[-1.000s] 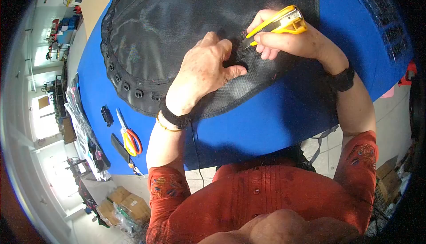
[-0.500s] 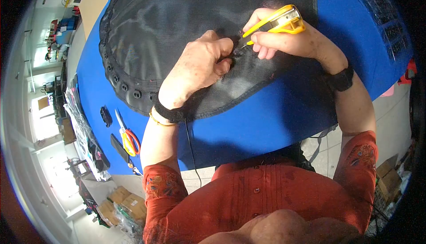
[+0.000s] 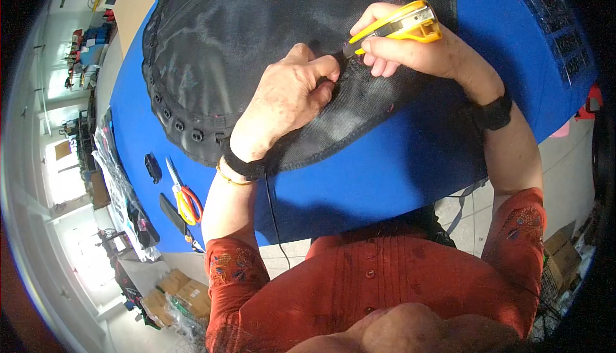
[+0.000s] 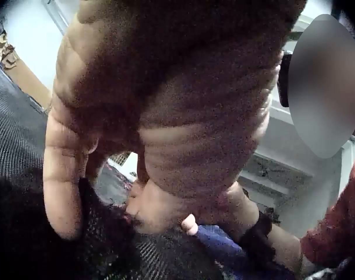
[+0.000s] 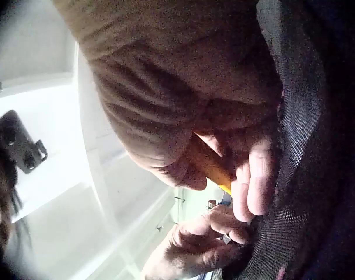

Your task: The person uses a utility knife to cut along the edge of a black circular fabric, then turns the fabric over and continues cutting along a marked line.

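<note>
A large black mesh piece (image 3: pixel 212 38) with a rounded, bound edge lies on the blue table. My left hand (image 3: pixel 289 90) pinches a bit of this mesh between thumb and curled fingers; in the left wrist view, dark weave (image 4: pixel 102 239) bunches at the fingertips. My right hand (image 3: pixel 417 48) grips yellow thread snips (image 3: pixel 401 24), their blade end down by the left fingertips. In the right wrist view, only a strip of the yellow handle (image 5: pixel 215 169) shows between the fingers, close over the mesh. The exact spot at the blade tips is hidden in shadow.
Scissors with orange and yellow handles (image 3: pixel 188 205) lie on the blue table (image 3: pixel 359 192) to the left, beside a small black object (image 3: pixel 153 168). Plastic-wrapped material (image 3: pixel 122 192) runs along the table's left edge. Several dark fittings (image 3: pixel 179 126) line the mesh's edge.
My left hand has shifted slightly left, and its outstretched thumb has drawn in to pinch the mesh. The snips have moved a little up and left, nearer the left fingertips.
</note>
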Available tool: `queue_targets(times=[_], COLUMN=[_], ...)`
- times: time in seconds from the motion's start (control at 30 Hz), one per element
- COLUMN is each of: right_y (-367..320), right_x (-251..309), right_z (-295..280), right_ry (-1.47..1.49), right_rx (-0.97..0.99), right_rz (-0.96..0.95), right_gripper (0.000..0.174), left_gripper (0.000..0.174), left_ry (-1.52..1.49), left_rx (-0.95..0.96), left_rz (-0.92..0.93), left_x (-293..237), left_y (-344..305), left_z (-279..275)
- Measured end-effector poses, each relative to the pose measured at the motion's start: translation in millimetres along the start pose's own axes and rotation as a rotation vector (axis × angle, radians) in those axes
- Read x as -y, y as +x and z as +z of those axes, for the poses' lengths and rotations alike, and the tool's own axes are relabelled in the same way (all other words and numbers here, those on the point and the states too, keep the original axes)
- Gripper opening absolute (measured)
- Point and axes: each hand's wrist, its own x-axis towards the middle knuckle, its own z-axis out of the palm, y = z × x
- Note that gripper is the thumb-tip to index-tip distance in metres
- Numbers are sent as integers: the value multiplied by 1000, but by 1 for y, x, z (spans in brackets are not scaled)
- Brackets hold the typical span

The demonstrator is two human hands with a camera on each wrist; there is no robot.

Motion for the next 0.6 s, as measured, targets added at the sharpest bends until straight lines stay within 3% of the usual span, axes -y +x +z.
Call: queue_targets(times=[0.13, 0.6], right_y=[1, -3], right_x=[-1, 9], right_z=[2, 0], right_ry=[-8, -13], right_rx=[-3, 90], right_rz=[-29, -31], right_gripper=[29, 26], left_gripper=[17, 16], left_ry=[145, -139], left_rx=[-20, 21], left_rz=[-54, -74], left_x=[-4, 16], left_y=[0, 1], left_z=[10, 4])
